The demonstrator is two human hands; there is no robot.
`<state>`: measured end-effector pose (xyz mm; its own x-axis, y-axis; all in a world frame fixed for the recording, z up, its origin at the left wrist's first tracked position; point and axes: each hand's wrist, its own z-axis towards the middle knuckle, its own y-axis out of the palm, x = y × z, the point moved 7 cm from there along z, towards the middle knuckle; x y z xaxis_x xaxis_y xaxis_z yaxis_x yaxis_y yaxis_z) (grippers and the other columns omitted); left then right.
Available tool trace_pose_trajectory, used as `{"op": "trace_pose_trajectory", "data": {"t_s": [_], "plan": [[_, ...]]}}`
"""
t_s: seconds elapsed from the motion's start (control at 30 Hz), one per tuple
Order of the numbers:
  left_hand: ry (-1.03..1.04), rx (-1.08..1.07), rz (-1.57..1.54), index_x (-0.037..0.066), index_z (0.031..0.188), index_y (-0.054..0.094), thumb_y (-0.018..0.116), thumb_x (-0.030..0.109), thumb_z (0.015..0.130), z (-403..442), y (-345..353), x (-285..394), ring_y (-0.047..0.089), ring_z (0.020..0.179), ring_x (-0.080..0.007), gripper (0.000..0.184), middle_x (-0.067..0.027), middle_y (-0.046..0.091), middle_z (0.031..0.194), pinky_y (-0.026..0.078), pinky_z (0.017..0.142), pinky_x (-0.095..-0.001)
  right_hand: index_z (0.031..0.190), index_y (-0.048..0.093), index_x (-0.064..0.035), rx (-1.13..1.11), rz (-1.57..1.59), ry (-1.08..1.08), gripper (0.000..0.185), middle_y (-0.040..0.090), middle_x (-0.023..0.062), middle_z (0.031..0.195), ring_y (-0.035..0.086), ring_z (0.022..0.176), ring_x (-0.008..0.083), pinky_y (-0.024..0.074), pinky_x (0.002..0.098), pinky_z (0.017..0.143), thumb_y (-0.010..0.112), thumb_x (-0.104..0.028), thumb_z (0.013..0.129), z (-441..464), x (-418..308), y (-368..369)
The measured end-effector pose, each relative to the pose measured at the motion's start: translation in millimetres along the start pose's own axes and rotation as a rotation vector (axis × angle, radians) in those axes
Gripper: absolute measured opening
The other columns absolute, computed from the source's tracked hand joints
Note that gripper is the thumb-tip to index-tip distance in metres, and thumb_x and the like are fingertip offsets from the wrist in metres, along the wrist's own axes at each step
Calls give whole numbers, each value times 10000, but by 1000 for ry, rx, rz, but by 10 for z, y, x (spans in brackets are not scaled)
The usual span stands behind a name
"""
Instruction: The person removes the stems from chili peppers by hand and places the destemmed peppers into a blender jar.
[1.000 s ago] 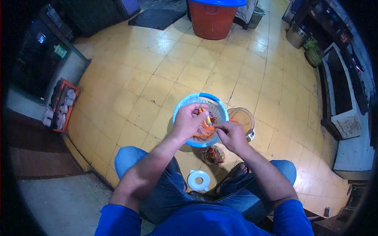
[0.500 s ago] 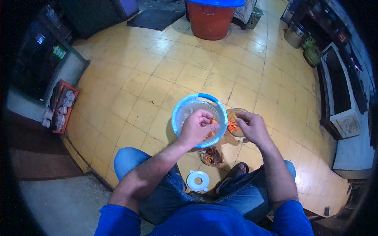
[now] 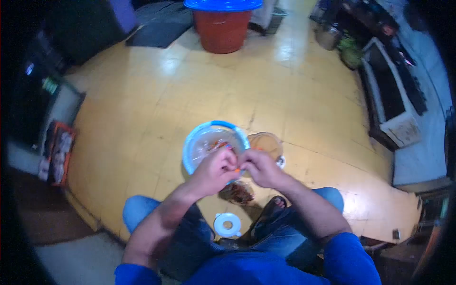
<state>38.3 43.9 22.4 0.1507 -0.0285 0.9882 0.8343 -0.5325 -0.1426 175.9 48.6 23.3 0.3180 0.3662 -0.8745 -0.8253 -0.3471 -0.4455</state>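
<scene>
My left hand (image 3: 214, 172) is closed in a pinch over the near right edge of a light-blue basin (image 3: 187, 153), with a small orange chili pepper (image 3: 237, 170) at its fingertips. My right hand (image 3: 261, 168) meets it there, thumb and fingers pinched at the same chili. Inside the basin lie clear plastic and some reddish pieces (image 3: 221, 144). Right of the basin stands a round bowl (image 3: 266, 138), partly covered by my right hand. Below my hands, a clear bag of red and dark pieces (image 3: 240, 192) rests on the floor. The picture is blurred.
A white ring-shaped lid (image 3: 228, 224) lies between my feet. Ahead stands a red tub with a blue lid (image 3: 223, 28), near a dark mat (image 3: 160, 33). An orange crate of shoes (image 3: 61, 154) is at left. A stove-like white frame (image 3: 399, 128) and green gas cylinder (image 3: 350, 54) stand right.
My right hand has left the bowl and come over to my left hand, so their fingertips meet at the orange chili. The whole view has shifted.
</scene>
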Motion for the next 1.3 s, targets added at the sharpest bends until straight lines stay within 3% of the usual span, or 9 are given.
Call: {"op": "trace_pose_trajectory", "data": {"t_s": [0.17, 0.27, 0.43, 0.57, 0.6, 0.67, 0.9, 1.17, 1.3], "plan": [[-35, -241, 279, 35, 984, 503, 677, -45, 801, -124, -66, 304, 672, 851, -152, 264, -84, 661, 880, 543, 739, -304, 970, 607, -13, -247, 160, 60, 85, 657, 81, 870, 621, 833, 138, 501, 304, 755, 613, -26, 886, -32, -16, 285], [-61, -236, 382, 35, 954, 514, 690, -37, 784, -153, -247, 270, 679, 850, -163, 255, -85, 665, 867, 540, 745, -317, 1003, 622, -14, -142, 300, 189, 110, 664, 71, 881, 612, 849, 112, 505, 298, 787, 591, -18, 897, 2, 51, 297], [-123, 128, 177, 26, 1020, 510, 773, 14, 750, -77, -557, -18, 653, 827, -141, 378, -80, 660, 892, 541, 740, -302, 1304, 562, -15, -58, 121, 35, 418, 535, 152, 1374, 493, 1287, 263, 395, 371, 1069, 587, 16, 888, 102, 186, 199], [-77, 135, -47, 28, 1080, 461, 793, 29, 747, 53, -303, -115, 651, 843, -147, 470, -95, 631, 934, 543, 748, -301, 1267, 581, 1, -109, 492, 313, 355, 615, 121, 1269, 581, 1157, 191, 465, 328, 992, 597, 5, 913, 71, 167, 203], [-77, 141, -51, 27, 1089, 463, 789, 44, 761, 66, -237, -147, 652, 861, -155, 463, -97, 623, 956, 542, 763, -306, 1179, 648, -35, -29, 522, 238, 283, 702, 94, 1009, 659, 918, 129, 531, 284, 841, 626, -58, 898, 75, 179, 182], [-83, 150, -64, 27, 1098, 465, 784, 60, 775, 137, -157, -203, 653, 878, -163, 455, -99, 614, 977, 541, 778, -311, 1113, 662, -21, 7, 296, 288, 233, 707, 81, 917, 659, 861, 107, 538, 286, 779, 626, -45, 885, 26, 351, 62], [0, 404, -237, 0, 1181, 467, 710, 221, 895, 127, -518, -223, 603, 992, -163, 436, -99, 591, 1057, 517, 836, -304, 985, 681, -7, 205, -489, 238, 197, 696, 169, 923, 682, 829, 325, 541, 394, 758, 625, -78, 809, -47, 193, -848], [27, 431, -253, 42, 1176, 502, 612, 265, 965, 58, -596, 59, 568, 968, -91, 326, -61, 583, 1153, 478, 830, -268, 1005, 698, -48, -1011, -389, 334, 285, 700, 179, 922, 681, 846, 324, 523, 454, 779, 634, -188, 764, -729, 1122, 1130], [-16, 440, -273, 43, 1163, 517, 613, 267, 966, 21, -616, -48, 565, 966, -90, 314, -56, 589, 1130, 479, 844, -271, 971, 691, -39, -991, -585, 353, 251, 701, 180, 957, 682, 863, 328, 540, 455, 791, 612, -199, 795, -1014, 1574, 1721]]}}
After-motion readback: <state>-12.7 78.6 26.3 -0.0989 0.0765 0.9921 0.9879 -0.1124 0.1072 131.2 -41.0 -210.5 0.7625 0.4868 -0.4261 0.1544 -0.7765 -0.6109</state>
